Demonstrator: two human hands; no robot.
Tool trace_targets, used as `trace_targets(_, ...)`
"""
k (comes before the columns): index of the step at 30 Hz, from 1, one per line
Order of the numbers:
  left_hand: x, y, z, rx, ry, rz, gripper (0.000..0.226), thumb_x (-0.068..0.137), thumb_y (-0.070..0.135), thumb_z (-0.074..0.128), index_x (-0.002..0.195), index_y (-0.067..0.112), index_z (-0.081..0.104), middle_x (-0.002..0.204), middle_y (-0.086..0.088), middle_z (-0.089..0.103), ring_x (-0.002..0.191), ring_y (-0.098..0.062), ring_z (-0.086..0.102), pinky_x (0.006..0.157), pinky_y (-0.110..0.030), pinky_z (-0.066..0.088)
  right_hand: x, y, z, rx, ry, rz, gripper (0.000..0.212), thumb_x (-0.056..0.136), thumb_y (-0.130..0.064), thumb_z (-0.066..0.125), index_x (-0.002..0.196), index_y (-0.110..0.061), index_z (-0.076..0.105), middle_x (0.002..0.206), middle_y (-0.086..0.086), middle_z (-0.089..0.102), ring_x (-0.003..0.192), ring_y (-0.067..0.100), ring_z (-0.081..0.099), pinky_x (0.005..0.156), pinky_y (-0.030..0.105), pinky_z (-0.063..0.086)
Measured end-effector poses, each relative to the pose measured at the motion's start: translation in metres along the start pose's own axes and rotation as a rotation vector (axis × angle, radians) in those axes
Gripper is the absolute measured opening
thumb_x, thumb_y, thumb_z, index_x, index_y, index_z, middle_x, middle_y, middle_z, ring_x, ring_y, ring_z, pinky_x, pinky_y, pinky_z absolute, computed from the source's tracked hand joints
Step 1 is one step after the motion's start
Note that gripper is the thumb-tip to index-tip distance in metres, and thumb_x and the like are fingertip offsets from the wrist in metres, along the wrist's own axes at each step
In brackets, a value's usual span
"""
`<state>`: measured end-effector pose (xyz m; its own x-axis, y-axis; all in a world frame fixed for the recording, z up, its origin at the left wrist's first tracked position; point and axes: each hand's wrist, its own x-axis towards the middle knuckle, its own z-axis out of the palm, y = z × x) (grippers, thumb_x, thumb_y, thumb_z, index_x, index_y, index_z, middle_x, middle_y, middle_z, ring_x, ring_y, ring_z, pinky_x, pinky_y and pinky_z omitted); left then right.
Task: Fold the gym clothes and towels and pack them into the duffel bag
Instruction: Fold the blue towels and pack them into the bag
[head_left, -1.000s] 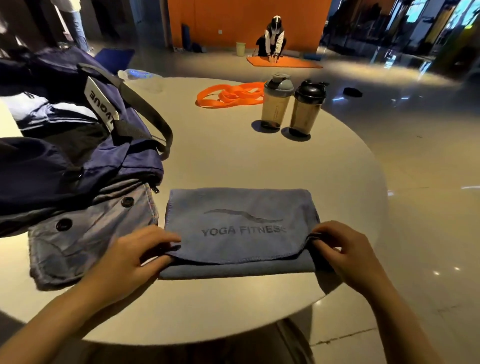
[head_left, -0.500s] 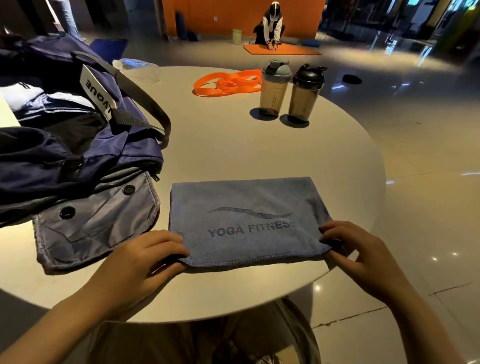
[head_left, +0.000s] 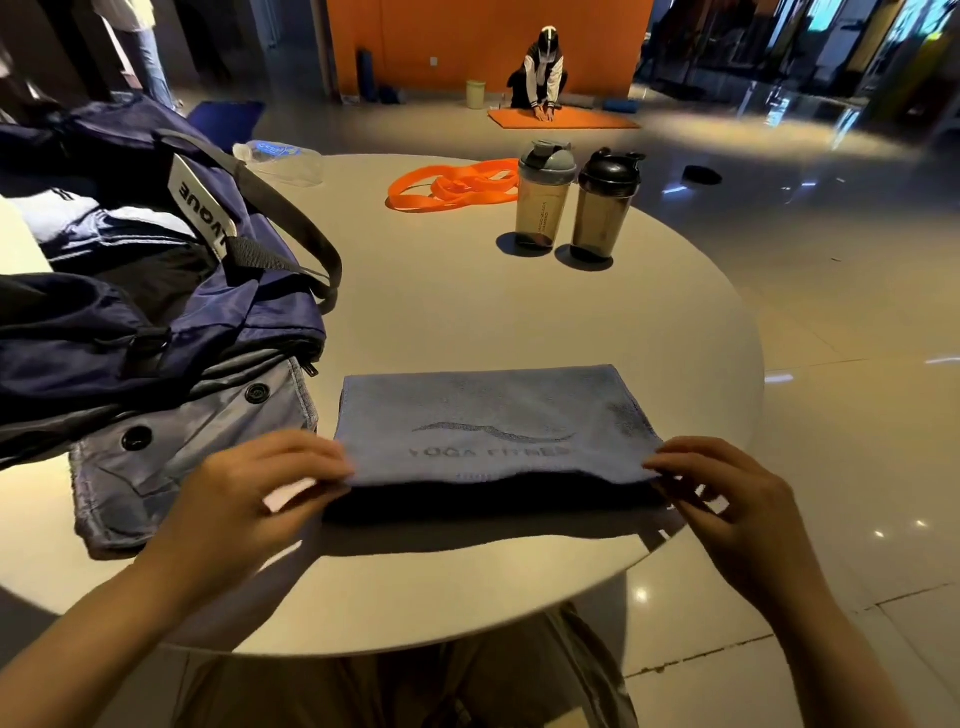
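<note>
Nearest, the left hand (head_left: 244, 499) pinched the towel's (head_left: 493, 421) near left corner, fingers curled over the top of the cloth; the thumb side was hidden beneath. The right hand (head_left: 727, 499) mirrored it at the near right corner, its fingertips bent onto the hem. Between the 2 hands the towel's near edge stood lifted off the table (head_left: 415, 597), with a dark shadow under it, while the far edge lay flat. The blue-grey towel was folded into a wide rectangle, a wave logo and faint lettering on its upper face.

Just left of the towel lay a grey garment (head_left: 171, 467) with 2 dark buttons, partly tucked under the navy bag (head_left: 156, 322). The bag sat open on the table's left side, a black strap arching over it and striped clothes inside.

Farther back, 2 shaker bottles (head_left: 571, 202) stood side by side, touching or nearly so. Behind them sprawled an orange band (head_left: 452, 184), and a clear plastic bottle (head_left: 278, 158) lay near the bag's far end.

Beyond the table, a person (head_left: 543, 73) crouched over an orange mat (head_left: 561, 119).
</note>
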<state>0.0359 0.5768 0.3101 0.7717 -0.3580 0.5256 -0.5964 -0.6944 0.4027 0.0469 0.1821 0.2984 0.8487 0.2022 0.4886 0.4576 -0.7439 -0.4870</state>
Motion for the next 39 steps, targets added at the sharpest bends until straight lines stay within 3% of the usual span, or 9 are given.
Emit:
trace_targets(3,-0.022,-0.005,0.01,0.089,-0.126,0.03,0.053,0.096,0.055,0.038,0.095,0.017,0.076,0.102,0.006,0.07,0.096,-0.001,0.059,0.093,-0.006,0.041,-0.012,0.012,0.006,-0.163,-0.096,-0.036,0.038,0.07,-0.009,0.081,0.101,-0.026,0.069,0.101,-0.012,0.061,0.083,0.008,0.059,0.066,0.015,0.048)
trace_targets(10,-0.019,-0.009,0.02,0.285,-0.126,0.171,0.049,0.103,0.038,0.029,0.098,0.009,0.069,0.094,-0.005,0.068,0.088,-0.011,0.056,0.086,-0.028,0.045,-0.008,0.009,0.015,-0.303,-0.078,-0.127,0.04,0.063,0.004,0.082,0.096,-0.015,0.068,0.094,0.004,0.067,0.068,0.019,0.066,0.056,0.023,0.054)
trace_targets(14,0.004,0.002,-0.001,-0.023,0.028,-0.1,0.023,0.089,0.039,0.049,0.098,0.023,0.063,0.098,0.016,0.062,0.085,-0.002,0.06,0.076,-0.014,0.049,0.02,-0.01,-0.002,0.159,0.021,0.15,0.027,0.088,-0.011,0.058,0.092,-0.037,0.051,0.084,-0.012,0.063,0.071,0.01,0.066,0.061,0.019,0.054)
trace_targets(18,0.036,0.022,-0.04,-0.155,0.099,-0.201,0.028,0.071,0.032,0.084,0.092,0.033,0.065,0.098,0.017,0.065,0.084,0.004,0.064,0.075,-0.005,0.047,0.05,-0.027,-0.038,0.377,0.099,0.058,0.024,0.083,-0.022,0.063,0.103,-0.035,0.061,0.101,-0.015,0.066,0.092,0.004,0.067,0.078,0.014,0.053)
trace_targets(22,0.053,0.039,-0.066,-0.33,0.111,-0.239,0.026,0.071,0.029,0.082,0.079,0.051,0.07,0.083,0.013,0.07,0.066,-0.003,0.065,0.055,-0.009,0.049,0.069,-0.049,-0.069,0.331,0.162,-0.023,0.024,0.081,-0.058,0.055,0.1,-0.049,0.065,0.089,-0.023,0.068,0.072,0.006,0.067,0.058,0.009,0.051)
trace_targets(26,0.064,0.034,-0.069,-0.808,0.042,-0.532,0.051,0.04,0.05,0.091,0.081,0.023,0.076,0.071,-0.005,0.069,0.05,-0.007,0.055,0.036,-0.016,0.036,0.089,-0.046,-0.079,0.184,0.184,0.015,0.012,0.09,-0.022,0.057,0.1,-0.024,0.063,0.08,-0.025,0.063,0.074,0.0,0.062,0.063,0.012,0.047)
trace_targets(29,0.061,0.014,-0.04,-0.729,-0.075,-0.784,0.025,0.078,0.013,0.076,0.101,0.011,0.069,0.071,-0.01,0.06,0.048,-0.009,0.047,0.039,-0.016,0.034,0.105,-0.026,-0.05,-0.008,-0.061,0.148,0.01,0.092,-0.019,0.059,0.096,-0.026,0.065,0.087,-0.013,0.063,0.081,0.003,0.057,0.068,0.017,0.043)
trace_targets(33,0.041,-0.02,0.006,-0.475,-0.175,-0.88,0.024,0.089,0.009,0.066,0.111,0.011,0.058,0.063,-0.013,0.056,0.046,-0.014,0.049,0.044,-0.026,0.043,0.113,0.003,0.021,-0.126,-0.299,0.317,0.012,0.093,-0.024,0.06,0.097,-0.017,0.07,0.1,0.002,0.069,0.084,0.013,0.058,0.071,0.024,0.041)
trace_targets(39,0.027,-0.004,0.001,-0.346,-0.246,-0.797,0.033,0.087,0.033,0.065,0.111,0.047,0.046,0.08,-0.001,0.07,0.069,-0.012,0.066,0.059,-0.025,0.053,0.089,-0.024,0.045,-0.097,-0.029,0.331,0.023,0.093,-0.026,0.058,0.113,-0.018,0.064,0.128,0.0,0.053,0.101,0.012,0.053,0.083,0.023,0.038)
